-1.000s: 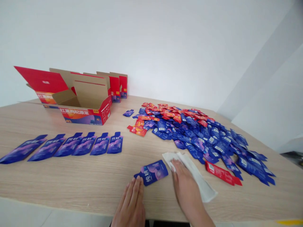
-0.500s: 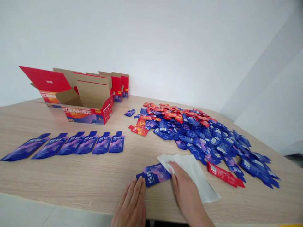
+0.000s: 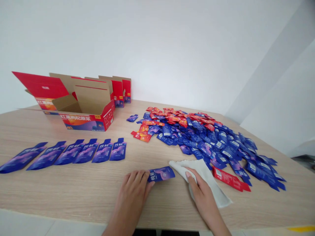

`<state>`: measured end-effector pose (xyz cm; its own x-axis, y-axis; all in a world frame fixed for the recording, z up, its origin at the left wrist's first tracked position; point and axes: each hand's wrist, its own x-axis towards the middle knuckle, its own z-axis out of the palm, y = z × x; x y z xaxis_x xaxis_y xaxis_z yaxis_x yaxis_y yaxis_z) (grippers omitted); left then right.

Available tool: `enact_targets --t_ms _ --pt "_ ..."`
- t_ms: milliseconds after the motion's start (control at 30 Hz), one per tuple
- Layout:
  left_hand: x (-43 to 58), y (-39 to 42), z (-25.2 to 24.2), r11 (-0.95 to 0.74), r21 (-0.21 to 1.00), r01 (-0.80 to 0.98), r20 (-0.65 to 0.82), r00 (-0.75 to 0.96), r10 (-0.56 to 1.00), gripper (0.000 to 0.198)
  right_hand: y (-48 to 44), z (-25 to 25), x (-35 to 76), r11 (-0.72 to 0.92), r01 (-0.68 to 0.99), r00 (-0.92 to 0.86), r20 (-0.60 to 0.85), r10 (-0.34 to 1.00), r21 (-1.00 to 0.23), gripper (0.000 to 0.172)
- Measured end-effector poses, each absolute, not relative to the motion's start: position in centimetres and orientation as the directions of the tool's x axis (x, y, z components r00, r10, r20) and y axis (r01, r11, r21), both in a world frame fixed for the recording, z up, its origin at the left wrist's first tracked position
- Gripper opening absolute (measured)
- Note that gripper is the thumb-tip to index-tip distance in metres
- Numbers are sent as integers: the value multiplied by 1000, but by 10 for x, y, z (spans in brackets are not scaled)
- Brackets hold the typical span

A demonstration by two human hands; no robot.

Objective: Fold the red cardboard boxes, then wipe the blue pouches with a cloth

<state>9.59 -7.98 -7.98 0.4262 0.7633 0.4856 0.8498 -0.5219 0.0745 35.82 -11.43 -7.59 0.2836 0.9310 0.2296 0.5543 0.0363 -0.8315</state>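
My left hand (image 3: 135, 186) grips the spout end of a blue-purple drink pouch (image 3: 162, 174), thumb below and fingers on top. The pouch's far end points right and looks slightly raised from the table. To its right, my right hand (image 3: 200, 186) pinches the near-left part of a white cloth (image 3: 209, 178), bunched between thumb and fingers; the rest of the cloth lies spread on the table. The cloth and the pouch are apart. Over on the left, several blue-purple pouches (image 3: 118, 150) lie side by side in a row, spouts pointing away from me.
An open red and blue carton (image 3: 83, 122) stands at the left, with more cartons (image 3: 126, 91) behind it near the wall. A large heap of blue and red pouches (image 3: 197, 131) covers the right side. One red pouch (image 3: 231, 179) lies beside the cloth.
My left hand has gone from pressing flat on the pouch's spout end to gripping it. My right hand has drawn the cloth off the pouch, to the right.
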Motion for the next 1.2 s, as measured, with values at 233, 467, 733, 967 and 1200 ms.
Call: enact_targets --t_ms 233,467,733,967,1200 --pt "100 -73 -66 -398 415 818 311 284 907 37 -108 -77 367 -36 407 410 147 900 -913 62" --pt "102 -79 -74 -351 409 842 326 225 918 33 -108 -70 360 -30 393 423 152 893 -919 63" --pt "95 -129 -113 -470 -145 871 622 449 641 47 -120 -55 293 144 574 229 327 917 -806 42" --pt "91 -131 -137 -511 -391 765 517 642 566 50 -106 -87 253 498 730 -289 449 846 -469 43" --pt "100 -132 -130 -448 -321 835 563 548 619 55 -101 -88 342 144 883 41 379 924 -447 43"
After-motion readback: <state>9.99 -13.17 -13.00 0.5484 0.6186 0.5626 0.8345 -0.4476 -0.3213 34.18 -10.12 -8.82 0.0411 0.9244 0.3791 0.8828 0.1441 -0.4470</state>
